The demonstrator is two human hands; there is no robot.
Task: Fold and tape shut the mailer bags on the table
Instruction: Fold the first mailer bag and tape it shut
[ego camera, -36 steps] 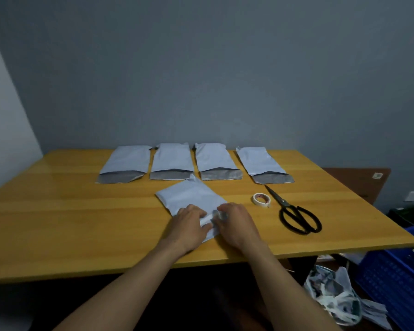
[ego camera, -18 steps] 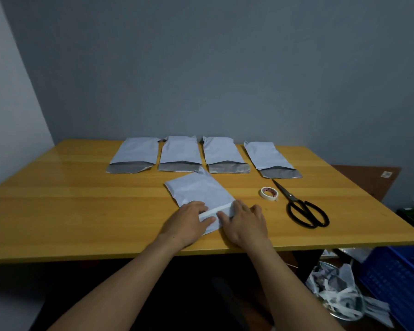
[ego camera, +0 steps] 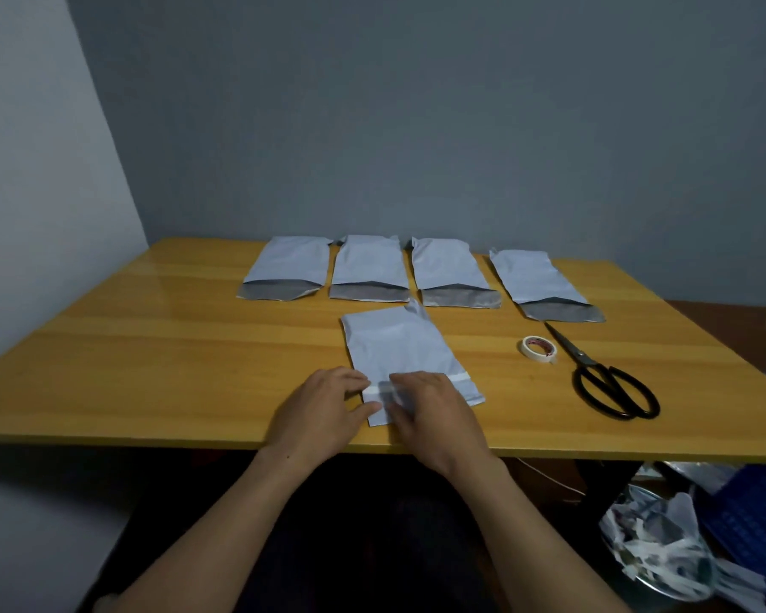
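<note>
The worktop (ego camera: 173, 356) is yellow wood and shiny. Behind it is a grey-blue wall (ego camera: 416, 126), and a paler wall (ego camera: 27, 170) fills the upper left of the frame.

Four mailer bags lie in a row at the back of the worktop: the left bag (ego camera: 288, 267), the second bag (ego camera: 368, 265), the third bag (ego camera: 445, 267) and the right bag (ego camera: 536, 278). Each one is open, with its grey inside showing at the near end.

A fifth mailer bag (ego camera: 394, 347) lies flat in the middle of the frame, near the front edge. Its near end is folded over, and a white tape strip (ego camera: 458, 379) runs across it.

The left hand (ego camera: 328, 409) lies flat with its fingers fairly straight, and its thumb touches the bag's left edge. The right hand (ego camera: 434, 413) lies flat on the folded end and presses on the strip. Neither hand grips anything.

To the right of this bag are a tape roll (ego camera: 539, 348) and black scissors (ego camera: 611, 382), just beside each other.

At the lower right, below the worktop, a clear plastic bag (ego camera: 655, 555) holds white paper scraps. Beside it is a blue crate (ego camera: 757, 524); I cannot tell what is inside.
</note>
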